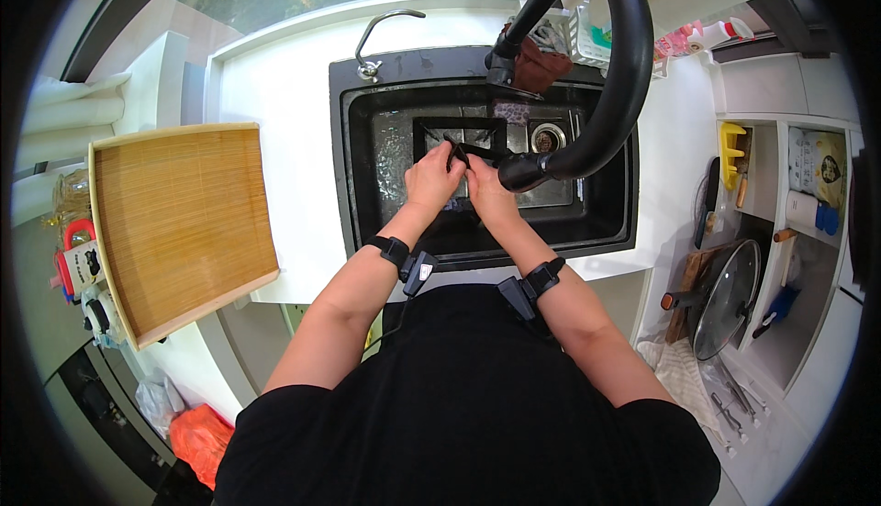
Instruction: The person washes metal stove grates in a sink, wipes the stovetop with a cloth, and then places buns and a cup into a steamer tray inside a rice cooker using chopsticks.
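Note:
Both hands are over the black sink. A square black grate with inward prongs, which looks like a stove pan support, is in the basin. My left hand pinches a dark part at the grate's near side, its fingertips bent over it. Close beside it, my right hand has its fingertips on the same dark part; the fingers partly hide the grip. The spray head of the black kitchen tap hangs just right of my right hand. A round metal drain strainer lies right of the grate.
A slim chrome tap stands at the sink's back left. A brown cloth hangs by the black tap's base, beside a white plastic basket. Left is a wooden tray with a bamboo mat; right, a glass pan lid.

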`<state>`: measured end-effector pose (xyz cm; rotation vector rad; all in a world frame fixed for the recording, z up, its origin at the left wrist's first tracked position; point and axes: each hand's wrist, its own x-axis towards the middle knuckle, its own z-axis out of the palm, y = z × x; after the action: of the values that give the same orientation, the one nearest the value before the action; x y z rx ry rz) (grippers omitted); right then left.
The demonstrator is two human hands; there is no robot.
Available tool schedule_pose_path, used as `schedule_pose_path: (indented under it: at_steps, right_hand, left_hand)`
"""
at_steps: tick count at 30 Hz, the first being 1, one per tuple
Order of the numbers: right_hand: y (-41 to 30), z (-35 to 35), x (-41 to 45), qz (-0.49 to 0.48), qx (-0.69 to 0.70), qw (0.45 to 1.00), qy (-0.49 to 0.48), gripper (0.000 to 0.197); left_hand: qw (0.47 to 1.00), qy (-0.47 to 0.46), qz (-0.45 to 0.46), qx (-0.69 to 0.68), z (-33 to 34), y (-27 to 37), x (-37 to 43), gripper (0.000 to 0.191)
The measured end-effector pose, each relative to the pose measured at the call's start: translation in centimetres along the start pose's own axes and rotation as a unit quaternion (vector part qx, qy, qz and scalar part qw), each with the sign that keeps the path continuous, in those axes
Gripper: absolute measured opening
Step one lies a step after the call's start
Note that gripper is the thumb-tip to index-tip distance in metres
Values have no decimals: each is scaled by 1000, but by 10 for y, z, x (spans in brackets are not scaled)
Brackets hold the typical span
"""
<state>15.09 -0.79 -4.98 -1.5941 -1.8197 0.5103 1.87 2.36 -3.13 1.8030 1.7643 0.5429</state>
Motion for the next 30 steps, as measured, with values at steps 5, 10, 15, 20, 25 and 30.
schedule_pose_path:
  at_steps: [5,10,15,20,25,30]
  right_hand:
    - [3,0,1,5,17,1000,2,26]
    - [0,-3,2,5,49,999,6,26]
    - [-3,-8,4,32,49,998,-19,26]
    - [-9,-15,5,38,70,996,-36,25]
    - [0,-9,2,20,40,999,-17,25]
    - [0,-9,0,28,38,999,-21,24]
  left_hand:
    - [1000,-4,-10,-15,4,1,1,20]
    - [999,-7,-17,-44,1,2,0,21]
    - [999,-27,21,18,-6,6,6,25]
    - [993,-28,81,77,-7,-1,9,27]
    - [993,-9,86,80,-8,8,12,28]
    - [994,-13,81,70,-7,6,13,29]
